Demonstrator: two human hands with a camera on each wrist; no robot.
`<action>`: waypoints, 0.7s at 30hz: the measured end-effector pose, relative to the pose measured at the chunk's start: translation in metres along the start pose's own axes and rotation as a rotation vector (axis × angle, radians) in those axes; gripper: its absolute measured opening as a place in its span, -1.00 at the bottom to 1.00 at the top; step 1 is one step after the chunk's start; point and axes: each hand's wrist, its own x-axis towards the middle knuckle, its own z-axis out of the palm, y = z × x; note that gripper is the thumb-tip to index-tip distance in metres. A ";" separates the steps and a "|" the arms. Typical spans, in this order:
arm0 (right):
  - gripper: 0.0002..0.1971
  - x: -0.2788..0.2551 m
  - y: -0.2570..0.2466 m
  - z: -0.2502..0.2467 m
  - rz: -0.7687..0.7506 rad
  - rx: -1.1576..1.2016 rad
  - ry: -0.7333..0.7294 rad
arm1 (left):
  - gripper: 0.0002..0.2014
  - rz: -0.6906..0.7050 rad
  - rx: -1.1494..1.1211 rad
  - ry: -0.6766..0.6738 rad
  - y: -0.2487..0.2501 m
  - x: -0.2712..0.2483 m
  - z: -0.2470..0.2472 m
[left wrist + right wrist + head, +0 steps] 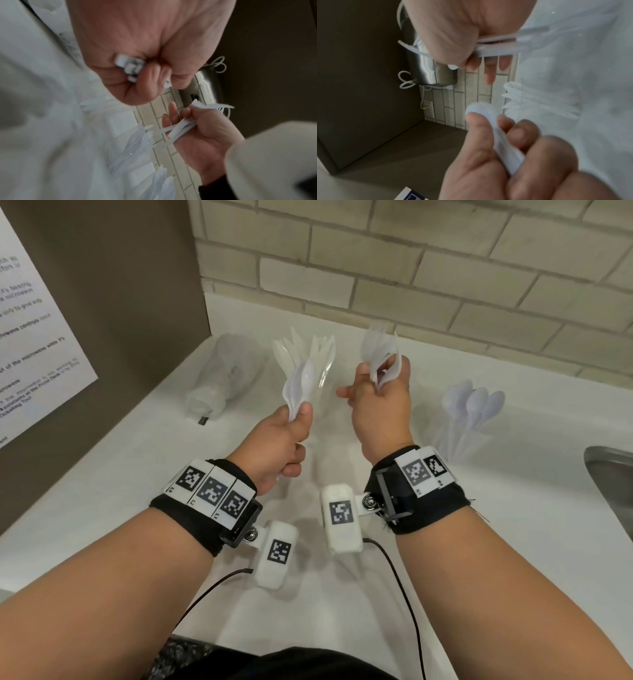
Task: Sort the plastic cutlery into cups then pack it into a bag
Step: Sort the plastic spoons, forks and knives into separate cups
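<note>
My left hand [297,422] grips a small stack of white plastic spoons [301,383] by the handles, bowls pointing up; the handle ends [130,69] show in its fist. My right hand [385,380] holds a loose bundle of white cutlery [380,350] upright, with a spoon bowl and fork tines showing. The index finger and thumb stick out to the left. Between and behind the hands stands a clear cup of forks [310,356]. A clear cup of spoons [474,409] stands to the right. Both hands are above the white counter [137,481].
A clear plastic thing [222,374] lies on its side at the back left, near a brown panel [113,302] with a printed sheet. A steel sink rim [613,484] is at the right edge. A tiled wall [411,268] runs behind the cups.
</note>
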 end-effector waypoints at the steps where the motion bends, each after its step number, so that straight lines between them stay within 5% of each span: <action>1: -0.79 0.001 0.001 0.000 0.025 0.005 -0.012 | -0.83 -0.008 -0.038 -0.011 0.001 0.000 0.000; 6: -0.84 0.000 0.013 -0.004 0.188 -0.021 -0.062 | -0.80 -0.089 -0.281 -0.153 0.003 -0.001 -0.006; 10: -0.78 -0.009 0.010 -0.010 0.468 0.110 -0.435 | -0.72 -0.163 -0.498 -0.403 0.002 -0.001 -0.015; 12: -0.77 -0.013 0.008 -0.010 0.491 0.180 -0.654 | -0.69 -0.195 -0.536 -0.507 0.001 0.000 -0.017; 14: -0.73 -0.014 0.007 -0.009 0.468 0.209 -0.726 | -0.70 -0.225 -0.544 -0.575 0.000 0.000 -0.019; 17: -0.76 -0.013 0.007 -0.005 0.453 0.235 -0.691 | -0.72 -0.246 -0.508 -0.543 0.002 -0.002 -0.016; 21: -0.72 -0.011 0.011 -0.003 0.476 0.303 -0.561 | -0.64 -0.095 -0.281 -0.260 0.003 -0.004 -0.002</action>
